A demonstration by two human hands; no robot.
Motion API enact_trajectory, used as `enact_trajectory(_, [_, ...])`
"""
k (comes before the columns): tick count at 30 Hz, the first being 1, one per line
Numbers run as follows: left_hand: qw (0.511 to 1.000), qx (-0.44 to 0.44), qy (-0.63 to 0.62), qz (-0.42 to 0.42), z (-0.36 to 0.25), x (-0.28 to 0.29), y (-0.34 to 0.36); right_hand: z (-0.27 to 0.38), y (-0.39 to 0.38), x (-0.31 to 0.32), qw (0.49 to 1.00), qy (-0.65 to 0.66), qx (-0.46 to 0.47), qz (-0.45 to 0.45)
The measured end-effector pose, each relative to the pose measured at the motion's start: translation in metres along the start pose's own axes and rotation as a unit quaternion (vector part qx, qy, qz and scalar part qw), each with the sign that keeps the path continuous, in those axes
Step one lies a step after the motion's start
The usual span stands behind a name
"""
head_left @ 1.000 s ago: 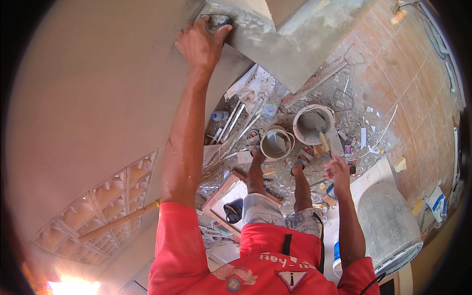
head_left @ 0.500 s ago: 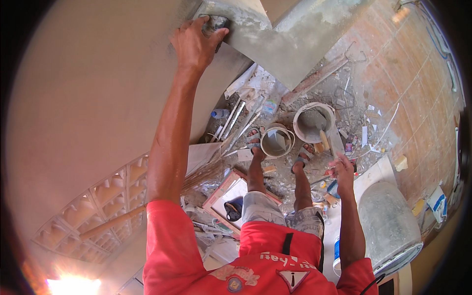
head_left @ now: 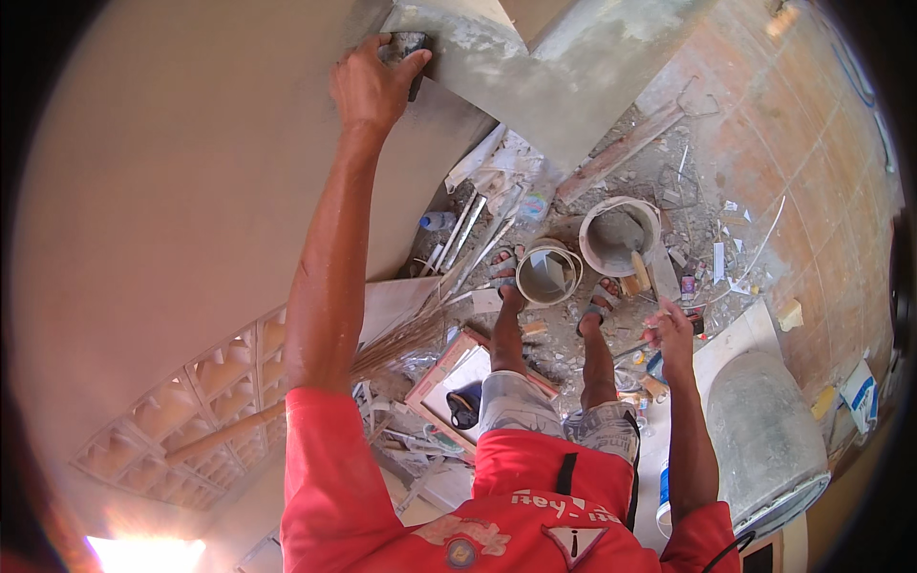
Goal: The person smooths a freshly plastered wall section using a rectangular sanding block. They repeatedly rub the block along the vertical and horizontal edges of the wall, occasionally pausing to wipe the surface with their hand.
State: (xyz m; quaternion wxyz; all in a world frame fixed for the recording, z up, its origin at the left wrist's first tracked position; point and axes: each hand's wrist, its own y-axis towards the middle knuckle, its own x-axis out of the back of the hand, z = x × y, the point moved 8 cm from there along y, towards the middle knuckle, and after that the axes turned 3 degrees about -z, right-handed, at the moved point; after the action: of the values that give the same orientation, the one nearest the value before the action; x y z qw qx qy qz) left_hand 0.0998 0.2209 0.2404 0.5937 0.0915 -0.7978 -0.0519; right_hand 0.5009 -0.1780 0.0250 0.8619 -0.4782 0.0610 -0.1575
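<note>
At left, a smooth plastered wall (head_left: 191, 172) spreads wide, from a lattice screen (head_left: 205, 396) below up to our left hand (head_left: 369, 88). Its thumb and fingers pinch a grey-topped dark block (head_left: 405, 48) at the wall, just by the corner edge where a mottled cement face (head_left: 535, 86) begins. Farther right, our right hand (head_left: 671, 329) has half-curled fingers; we cannot tell whether they hold anything. It sits between a wooden-handled trowel (head_left: 640, 270) and a grey drum (head_left: 769, 439), with tiled floor (head_left: 793, 191) stretching beyond. Counting across, we have one block, two buckets (the smaller (head_left: 523, 277) between our two sandalled feet (head_left: 600, 301), the larger (head_left: 586, 239) rightward), one trowel, one drum.
</note>
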Motion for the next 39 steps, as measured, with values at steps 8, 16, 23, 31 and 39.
enact_trajectory(8, [1.000,-0.012,-0.006,0.005,-0.008,0.000,0.001,0.001,0.004,0.000,1.000,0.002,0.005,0.001])
enact_trajectory(16, [0.993,-0.095,0.068,-0.024,-0.019,0.002,0.002,-0.001,0.005,-0.001,1.000,-0.013,-0.008,-0.011])
enact_trajectory(23, [0.996,-0.090,0.011,-0.020,-0.021,0.000,-0.002,-0.002,0.007,-0.002,1.000,0.007,0.014,-0.003])
enact_trajectory(31, [0.998,-0.067,-0.007,0.007,-0.025,-0.001,0.015,0.000,0.011,0.002,1.000,0.001,0.016,-0.006])
enact_trajectory(39, [0.992,-0.123,0.017,-0.022,-0.023,0.005,-0.023,0.003,0.013,-0.010,1.000,0.004,0.020,0.010])
